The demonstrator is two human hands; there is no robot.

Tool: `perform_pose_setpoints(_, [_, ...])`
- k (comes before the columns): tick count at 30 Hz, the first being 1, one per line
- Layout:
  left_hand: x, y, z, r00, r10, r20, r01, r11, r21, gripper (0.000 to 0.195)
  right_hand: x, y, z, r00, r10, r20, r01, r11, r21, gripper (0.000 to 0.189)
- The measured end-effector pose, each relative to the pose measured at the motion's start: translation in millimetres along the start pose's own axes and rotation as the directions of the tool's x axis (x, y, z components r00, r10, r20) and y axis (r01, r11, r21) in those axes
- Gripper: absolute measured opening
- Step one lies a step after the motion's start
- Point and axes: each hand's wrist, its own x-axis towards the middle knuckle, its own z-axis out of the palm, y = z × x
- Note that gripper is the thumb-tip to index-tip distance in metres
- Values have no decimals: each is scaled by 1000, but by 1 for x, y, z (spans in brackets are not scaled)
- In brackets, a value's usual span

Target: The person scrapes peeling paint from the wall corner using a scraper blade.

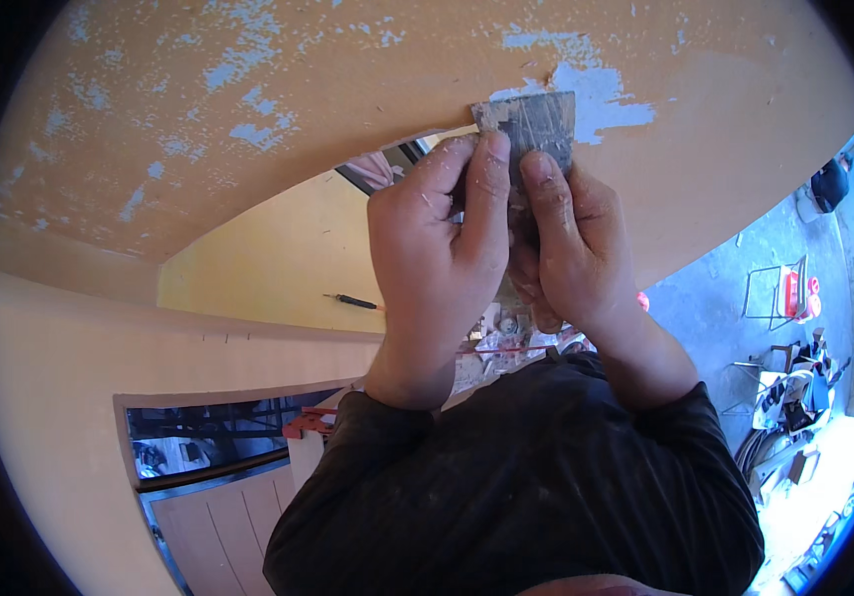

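Note:
A putty knife (538, 123) with a broad, paint-smeared metal blade is raised in front of me against an orange painted surface (367, 67). My right hand (579, 231) grips it low on the blade and at the handle, thumb along its face. On the other side, my left hand (442, 216) holds the blade's lower left part, its thumb laid on the metal. Flakes of paint cling to both hands. A pale bare patch (609, 104) shows beside the blade's right corner, and its upper edge meets the surface. My fingers hide most of the handle.
More peeled patches (248, 59) spread across the upper left. A screwdriver-like tool (356, 301) lies on a yellow ledge (263, 268). Lower left is a panelled door (225, 529). Far below right, a folding chair (777, 294) and clutter (799, 395) stand on the floor.

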Motion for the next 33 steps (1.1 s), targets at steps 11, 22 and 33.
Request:
perform_pose_setpoints(11, [7,5,-7,998,2,65,-6,998,64,17,1,-3,6,999,29,-35,-28,999,39,30])
perform_pose_setpoints(22, [5,7,-4,999,-14,52,14,1000,4,17,0,-2,4,1000,18,-10,-17,1000,8,36])
perform_pose_setpoints(33, [11,12,-3,1000,-25,-9,25,1000,-8,19,11,3,7,983,-163,-84,141,966,-217,38])
